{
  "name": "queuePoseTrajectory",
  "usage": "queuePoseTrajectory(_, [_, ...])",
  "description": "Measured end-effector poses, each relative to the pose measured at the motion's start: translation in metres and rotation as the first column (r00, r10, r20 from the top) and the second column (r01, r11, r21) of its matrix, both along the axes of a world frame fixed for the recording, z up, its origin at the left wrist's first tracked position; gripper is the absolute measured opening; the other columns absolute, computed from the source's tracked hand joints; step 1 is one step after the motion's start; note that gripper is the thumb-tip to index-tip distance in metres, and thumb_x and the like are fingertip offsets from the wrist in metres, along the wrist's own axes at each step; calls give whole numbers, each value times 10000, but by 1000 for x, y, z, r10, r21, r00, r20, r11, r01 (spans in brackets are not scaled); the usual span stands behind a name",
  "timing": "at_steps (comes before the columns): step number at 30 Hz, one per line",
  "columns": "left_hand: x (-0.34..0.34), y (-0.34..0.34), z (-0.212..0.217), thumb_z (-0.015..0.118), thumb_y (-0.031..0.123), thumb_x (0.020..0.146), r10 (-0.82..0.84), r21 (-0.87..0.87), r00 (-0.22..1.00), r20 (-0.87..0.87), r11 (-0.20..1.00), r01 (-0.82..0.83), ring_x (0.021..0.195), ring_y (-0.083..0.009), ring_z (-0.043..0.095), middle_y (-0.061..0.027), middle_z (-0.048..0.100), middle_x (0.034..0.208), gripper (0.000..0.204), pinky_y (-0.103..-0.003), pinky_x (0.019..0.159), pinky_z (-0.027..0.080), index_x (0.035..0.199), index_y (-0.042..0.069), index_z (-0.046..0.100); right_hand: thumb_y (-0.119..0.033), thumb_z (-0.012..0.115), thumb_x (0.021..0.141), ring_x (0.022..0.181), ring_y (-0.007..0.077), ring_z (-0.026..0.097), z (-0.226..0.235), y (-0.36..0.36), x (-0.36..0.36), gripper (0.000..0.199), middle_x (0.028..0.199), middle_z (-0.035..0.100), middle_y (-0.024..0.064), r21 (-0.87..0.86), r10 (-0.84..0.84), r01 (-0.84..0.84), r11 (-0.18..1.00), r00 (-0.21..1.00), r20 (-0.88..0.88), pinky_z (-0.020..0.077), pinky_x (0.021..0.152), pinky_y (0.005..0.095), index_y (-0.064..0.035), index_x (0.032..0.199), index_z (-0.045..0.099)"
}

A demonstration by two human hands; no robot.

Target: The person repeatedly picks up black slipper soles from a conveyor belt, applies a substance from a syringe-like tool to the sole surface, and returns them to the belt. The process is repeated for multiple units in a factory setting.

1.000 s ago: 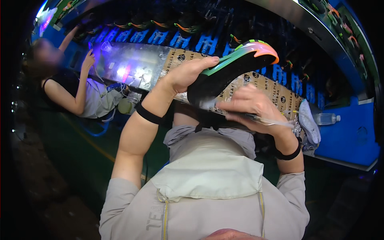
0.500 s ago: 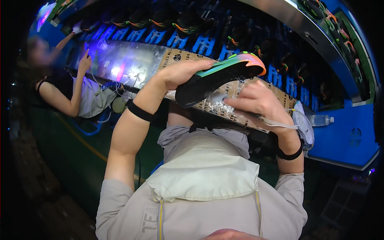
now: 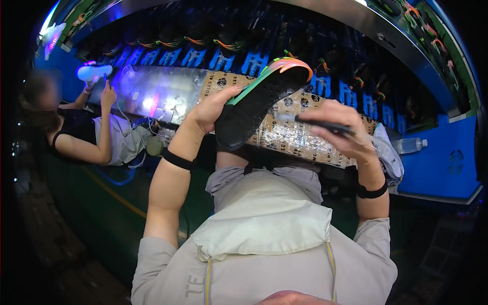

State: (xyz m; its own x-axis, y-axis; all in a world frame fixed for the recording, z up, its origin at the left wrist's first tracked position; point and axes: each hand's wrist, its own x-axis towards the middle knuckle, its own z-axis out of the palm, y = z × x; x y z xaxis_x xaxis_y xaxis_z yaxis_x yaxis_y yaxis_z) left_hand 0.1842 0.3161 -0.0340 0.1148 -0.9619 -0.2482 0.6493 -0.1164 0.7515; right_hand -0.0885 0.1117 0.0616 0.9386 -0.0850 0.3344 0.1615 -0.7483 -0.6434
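My left hand is closed on the near end of a shoe sole, black on the face turned toward me, with a green-to-orange curved side. It is tilted, its orange end pointing up and away. My right hand grips a black-handled brush with a thin pale tube running along the wrist. The brush's pale tip is smeared by motion and lies just right of the sole; I cannot tell whether it touches. Beneath both hands is a work shelf covered with printed cardboard and shiny film.
Behind the shelf runs a rack of blue holders with dark and orange-green shoe parts. A clear bottle lies on the blue surface at right, beside a white cloth bundle. At left, a co-worker holds up a glowing sole.
The sole has shifted left and turned steeper in my left hand. My right hand has opened a gap from it, showing the black brush handle. The co-worker now holds up a glowing sole.
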Motion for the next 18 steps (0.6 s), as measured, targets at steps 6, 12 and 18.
queuePoseTrajectory(6, [-37, 1, -23, 394, 309, 1139, 39, -72, 978, -204, 996, -55, 1085, -229, 756, -161, 744, 1274, 480, -367, 961, 622, 1409, -15, 625, -21, 758, 945, 874, 117, 683, -34, 8, 31, 262, 975, 757, 78, 268, -507, 451, 851, 838, 200, 533, 789, 264, -13, 1206, 768])
queuePoseTrajectory(12, [-47, -4, -60, 313, 368, 1141, 26, -173, 958, -284, 982, -78, 1161, -276, 737, -181, 716, 1343, 571, -428, 1029, 604, 1480, -18, 562, -19, 808, 866, 738, 321, 655, -61, 63, 19, 315, 811, 665, 129, -190, -183, 222, 956, 962, 201, 522, 678, 404, -21, 1176, 751])
queuePoseTrajectory(18, [-62, -3, -60, 219, 487, 1115, -29, -165, 871, -491, 985, -60, 1226, -359, 703, -232, 675, 1396, 714, -519, 1083, 566, 1525, -15, 520, -44, 779, 915, 795, 333, 697, -46, 44, 12, 241, 905, 735, 160, 146, -160, 134, 980, 970, 184, 562, 740, 412, -31, 1155, 779])
